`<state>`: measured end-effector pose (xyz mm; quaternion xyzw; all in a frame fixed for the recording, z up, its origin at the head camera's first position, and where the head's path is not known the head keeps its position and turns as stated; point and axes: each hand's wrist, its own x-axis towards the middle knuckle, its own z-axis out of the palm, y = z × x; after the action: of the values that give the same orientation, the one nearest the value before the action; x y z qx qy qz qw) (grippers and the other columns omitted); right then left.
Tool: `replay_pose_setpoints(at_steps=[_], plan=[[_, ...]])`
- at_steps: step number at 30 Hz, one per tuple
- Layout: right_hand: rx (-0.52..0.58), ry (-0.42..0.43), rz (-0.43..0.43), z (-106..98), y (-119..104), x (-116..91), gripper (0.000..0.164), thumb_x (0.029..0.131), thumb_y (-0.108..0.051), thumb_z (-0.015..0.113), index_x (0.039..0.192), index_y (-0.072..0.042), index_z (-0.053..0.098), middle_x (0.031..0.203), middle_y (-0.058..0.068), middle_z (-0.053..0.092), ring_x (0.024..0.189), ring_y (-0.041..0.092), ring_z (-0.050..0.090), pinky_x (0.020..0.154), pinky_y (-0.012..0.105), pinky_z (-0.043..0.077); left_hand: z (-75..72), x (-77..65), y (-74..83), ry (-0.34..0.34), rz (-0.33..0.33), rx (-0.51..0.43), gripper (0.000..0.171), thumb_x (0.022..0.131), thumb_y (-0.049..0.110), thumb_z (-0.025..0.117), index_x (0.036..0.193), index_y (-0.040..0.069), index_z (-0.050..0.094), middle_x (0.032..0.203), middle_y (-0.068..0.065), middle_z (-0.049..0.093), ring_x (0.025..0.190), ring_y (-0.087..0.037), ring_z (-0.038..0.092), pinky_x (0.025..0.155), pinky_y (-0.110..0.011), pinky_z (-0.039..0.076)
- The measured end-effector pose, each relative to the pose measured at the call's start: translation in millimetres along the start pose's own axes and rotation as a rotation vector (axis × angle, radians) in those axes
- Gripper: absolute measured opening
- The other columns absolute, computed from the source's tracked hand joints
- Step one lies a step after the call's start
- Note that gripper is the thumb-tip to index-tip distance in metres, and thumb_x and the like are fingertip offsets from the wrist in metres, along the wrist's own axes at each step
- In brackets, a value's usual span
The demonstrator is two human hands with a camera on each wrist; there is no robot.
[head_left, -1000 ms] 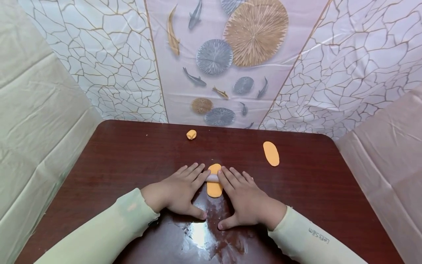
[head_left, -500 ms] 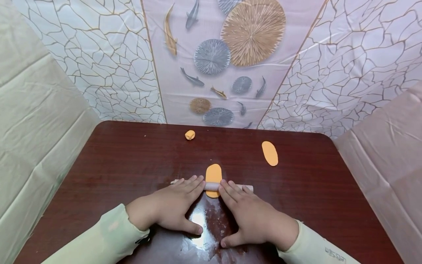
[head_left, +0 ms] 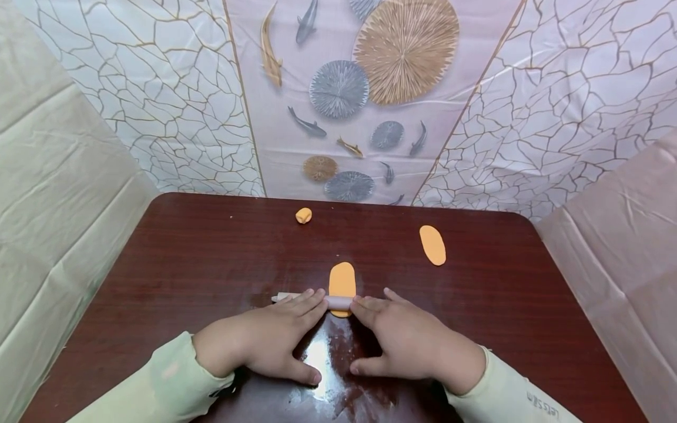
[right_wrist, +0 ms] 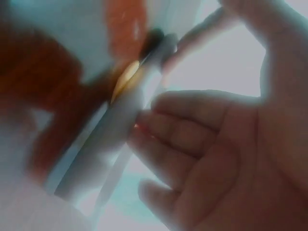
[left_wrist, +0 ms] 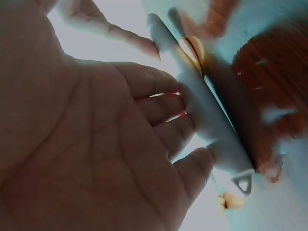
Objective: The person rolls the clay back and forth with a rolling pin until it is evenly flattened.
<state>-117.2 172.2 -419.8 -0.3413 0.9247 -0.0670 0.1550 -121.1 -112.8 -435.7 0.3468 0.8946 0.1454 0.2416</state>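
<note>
A pale grey rolling pin (head_left: 339, 303) lies crosswise over the lower part of a flattened orange oval of clay or dough (head_left: 342, 279) on the table. My left hand (head_left: 264, 341) rests its extended fingertips on the pin's left half, thumb spread toward me. On the other half, the fingers of my right hand (head_left: 409, 346) press from above, its thumb also apart. Both palms face down behind the pin (left_wrist: 207, 106) in the wrist views, and neither hand wraps round it. The pin's looped left end sticks out past my left fingers; its right end is hidden in the head view.
A second flat orange oval (head_left: 433, 245) lies at the back right of the dark red-brown table (head_left: 211, 252). Near the back edge sits a small orange lump (head_left: 304, 215). Patterned cloth hangs behind the table, with plain cloth at both sides.
Both hands have drawn the rolling pin toward me, from the middle of the orange oval to its near end. Over the last half second it moved only slightly closer.
</note>
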Motion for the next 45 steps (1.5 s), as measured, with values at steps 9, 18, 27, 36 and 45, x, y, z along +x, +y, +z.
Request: replay_pose_setpoints(at_steps=[9,18,27,36,45], plan=[[0.081,0.063,0.026,2.6,11.3,5.7,0.082,0.097,-0.054,0.086,0.158,-0.003,0.064,0.158,0.02,0.067,0.149,0.033,0.065,0.121,0.053,0.055,0.5,1.5,2.7,0.016,-0.022,-0.006,0.118,0.094,0.076,0.077,0.179,0.01,0.029,0.19,-0.008,0.02,0.176,-0.029,0.021,0.14,-0.055,0.03],[0.016,0.038,0.079,26.6,8.2,-0.4,0.11,0.098,-0.062,0.081,0.174,0.004,0.035,0.18,0.026,0.037,0.171,0.043,0.033,0.136,0.062,0.033,-0.2,6.6,2.8,0.068,-0.078,0.039,0.114,0.096,0.072,0.076,0.178,0.007,0.031,0.185,-0.015,0.032,0.173,-0.034,0.029,0.139,-0.057,0.032],[-0.016,0.019,0.084,25.4,-3.0,-10.3,0.117,0.095,-0.068,0.082,0.176,0.0,0.032,0.184,0.021,0.032,0.173,0.04,0.028,0.135,0.062,0.036,14.9,-4.0,6.6,0.097,-0.085,0.118,0.124,0.093,0.074,0.077,0.179,0.003,0.023,0.188,-0.017,0.021,0.176,-0.035,0.019,0.14,-0.058,0.026],[-0.052,0.04,0.077,21.3,-10.3,-19.7,0.106,0.095,-0.063,0.083,0.171,-0.001,0.045,0.18,0.021,0.04,0.167,0.04,0.041,0.13,0.057,0.045,21.2,-11.3,12.0,0.113,-0.065,0.165,0.125,0.091,0.075,0.079,0.179,0.003,0.025,0.188,-0.019,0.021,0.176,-0.037,0.021,0.138,-0.059,0.031],[-0.095,0.094,0.061,24.8,-13.5,-22.2,0.092,0.096,-0.057,0.085,0.164,-0.001,0.057,0.172,0.02,0.053,0.159,0.038,0.055,0.122,0.054,0.054,28.3,-14.8,17.5,0.126,-0.057,0.182,0.127,0.091,0.074,0.08,0.179,0.001,0.023,0.188,-0.022,0.016,0.176,-0.04,0.017,0.138,-0.062,0.031]])
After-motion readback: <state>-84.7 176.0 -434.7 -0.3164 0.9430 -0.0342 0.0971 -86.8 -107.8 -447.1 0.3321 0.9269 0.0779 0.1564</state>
